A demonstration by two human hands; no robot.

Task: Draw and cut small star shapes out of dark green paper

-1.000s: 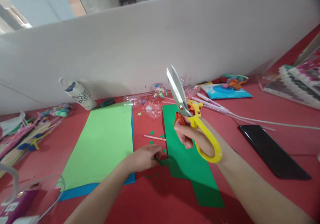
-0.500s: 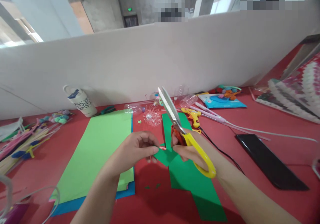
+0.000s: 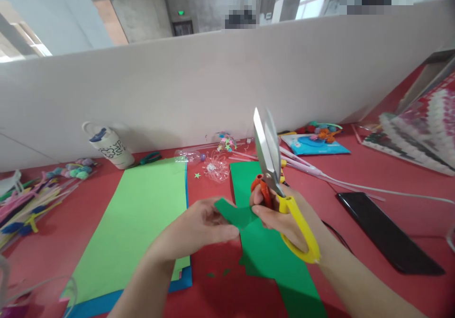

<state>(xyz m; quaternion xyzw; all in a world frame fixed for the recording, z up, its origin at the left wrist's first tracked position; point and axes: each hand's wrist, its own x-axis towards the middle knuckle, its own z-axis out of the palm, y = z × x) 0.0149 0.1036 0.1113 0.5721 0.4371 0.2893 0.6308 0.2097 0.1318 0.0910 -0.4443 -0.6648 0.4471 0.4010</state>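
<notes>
1. Left hand (image 3: 199, 228): closed in a pinch, with thumb and fingers gripping a tab at the left edge of the dark green sheet (image 3: 270, 256). The tab is lifted off the bench (image 3: 355, 176).
2. Dark green sheet: the long body lies flat on the bench and runs from the far middle toward the near right. The pinched tab sits between the two hands, at the left fingertips and just left of the right hand.
3. Right hand (image 3: 280, 216): closed around the handles of the scissors (image 3: 266, 152), held above the dark green sheet.
4. Scissors: one orange loop and one long yellow loop, blades close together and pointing up and away. The blades are clear of the sheet.
5. Light green sheet (image 3: 149, 223): flat, left of the left hand, on top of a blue sheet (image 3: 106, 301) that shows along its near edge.
6. White bottle (image 3: 108, 142): tilted, at the far left by the partition (image 3: 213, 86).
7. Phone (image 3: 387, 232): dark, flat on the bench, right of the right forearm and well apart from the sheet.
8. Craft sticks (image 3: 28, 199): a mixed-colour bundle at the left edge.
9. Blue packet (image 3: 313, 142): far right of the scissors, near the partition.
10. Small green scraps (image 3: 225, 272): on the bench just below the left hand.
</notes>
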